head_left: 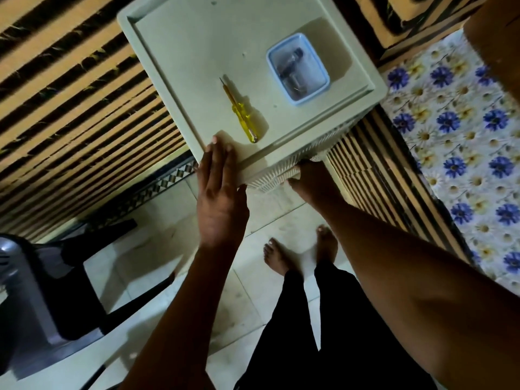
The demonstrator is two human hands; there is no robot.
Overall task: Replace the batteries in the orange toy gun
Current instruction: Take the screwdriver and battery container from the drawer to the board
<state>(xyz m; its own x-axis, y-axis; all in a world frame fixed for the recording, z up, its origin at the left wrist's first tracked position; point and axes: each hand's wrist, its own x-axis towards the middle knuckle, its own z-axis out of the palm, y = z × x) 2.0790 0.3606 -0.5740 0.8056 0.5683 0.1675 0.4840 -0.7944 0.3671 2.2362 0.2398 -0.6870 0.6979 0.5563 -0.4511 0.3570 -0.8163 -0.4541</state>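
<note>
On the pale cream plastic table (197, 38), near its near edge: yellow translucent-handled screwdriver (239, 111), long axis running from the near edge toward the far-left corner, thin metal tip pointing away, blunt handle end pointing back at the near edge. Toward the right edge, well apart from the screwdriver: small rectangular clear plastic container with a light blue rim (298, 69), holding dark cylindrical items, too blurred to tell whether batteries. No orange toy gun anywhere in view.

At the near-left corner: left hand (218, 190), palm down, fingers straight and together, fingertips lying flat on the tabletop just beside the screwdriver's handle end, thumb against the table's ribbed side; no grasp, only flat contact. Forearm stretched up from the lower middle of the view.

Under the near-right edge: right hand (312, 178), fingers hidden below the rim against the slatted side, so grip impossible to judge; forearm coming in from the lower right.

Below, on pale floor tiles (264, 291): two bare feet, black trousers. Lower left: dark grey plastic chair (36, 294). Right: blue-and-yellow flowered cloth (461, 136). Left and behind: brown-and-black striped mat (70, 88).
</note>
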